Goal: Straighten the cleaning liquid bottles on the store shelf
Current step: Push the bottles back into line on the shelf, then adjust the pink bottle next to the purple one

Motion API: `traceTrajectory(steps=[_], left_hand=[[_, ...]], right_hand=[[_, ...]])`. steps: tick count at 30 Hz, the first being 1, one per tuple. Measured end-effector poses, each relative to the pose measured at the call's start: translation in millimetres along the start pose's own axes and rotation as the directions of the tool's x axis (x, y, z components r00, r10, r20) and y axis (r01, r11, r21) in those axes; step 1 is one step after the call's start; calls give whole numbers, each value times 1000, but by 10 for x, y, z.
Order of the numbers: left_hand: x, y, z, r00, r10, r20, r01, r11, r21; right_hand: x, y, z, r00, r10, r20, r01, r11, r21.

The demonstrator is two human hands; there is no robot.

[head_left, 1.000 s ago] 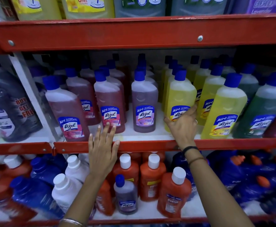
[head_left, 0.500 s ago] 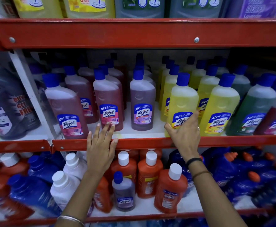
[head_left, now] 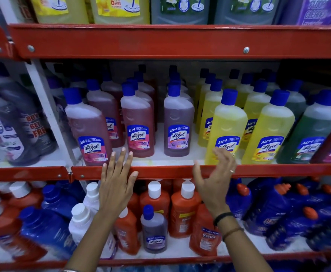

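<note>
Rows of blue-capped Lizol bottles stand on the middle shelf behind its red front rail [head_left: 160, 170]. At the front are a tilted pink bottle [head_left: 88, 126], a second pink bottle [head_left: 138, 122], a purple bottle [head_left: 178, 122], and two yellow bottles [head_left: 226, 124] [head_left: 266, 130]. My right hand [head_left: 213, 173] hovers open just in front of the nearer yellow bottle, fingers apart, holding nothing. My left hand [head_left: 117, 173] lies flat with fingers spread on the rail, below the two pink bottles.
A green bottle [head_left: 307, 134] leans at the right. Dark bottles [head_left: 19, 122] fill the bay left of a white upright [head_left: 49, 112]. Large jugs [head_left: 119, 8] sit above. Orange bottles [head_left: 184, 211], white bottles and blue bottles [head_left: 278, 213] crowd the lower shelf.
My right hand has let go of the front yellow bottle, which it slid forward to the shelf edge, and drawn back. My left hand stays on the rail.
</note>
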State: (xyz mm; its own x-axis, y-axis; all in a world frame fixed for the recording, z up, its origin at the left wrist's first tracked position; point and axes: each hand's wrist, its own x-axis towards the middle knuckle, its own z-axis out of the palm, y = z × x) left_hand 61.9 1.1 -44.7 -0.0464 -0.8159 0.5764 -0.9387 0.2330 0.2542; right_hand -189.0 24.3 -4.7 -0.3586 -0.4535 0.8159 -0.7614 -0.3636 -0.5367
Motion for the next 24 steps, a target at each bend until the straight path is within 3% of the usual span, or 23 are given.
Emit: traceTrajectory(steps=[2, 5, 7, 12, 24], left_hand=[[-12, -41, 5, 1000, 8, -5, -8, 1000, -7], [-17, -75, 21, 1000, 14, -4, -14, 1000, -7], [-14, -80, 21, 1000, 18, -3, -18, 1000, -8], [-10, -108, 17, 999, 36, 5, -36, 999, -3], [-1, -115, 52, 998, 55, -23, -55, 998, 3]], right_hand=[[-40, -190, 186, 994, -22, 109, 17, 999, 47], [129, -421, 493, 966, 135, 219, -145, 989, 30], [302, -492, 679, 941, 248, 230, -243, 969, -52], [554, -498, 896, 898, 369, 242, -303, 914, -270], [386, -463, 703, 927, 323, 188, -241, 901, -361]])
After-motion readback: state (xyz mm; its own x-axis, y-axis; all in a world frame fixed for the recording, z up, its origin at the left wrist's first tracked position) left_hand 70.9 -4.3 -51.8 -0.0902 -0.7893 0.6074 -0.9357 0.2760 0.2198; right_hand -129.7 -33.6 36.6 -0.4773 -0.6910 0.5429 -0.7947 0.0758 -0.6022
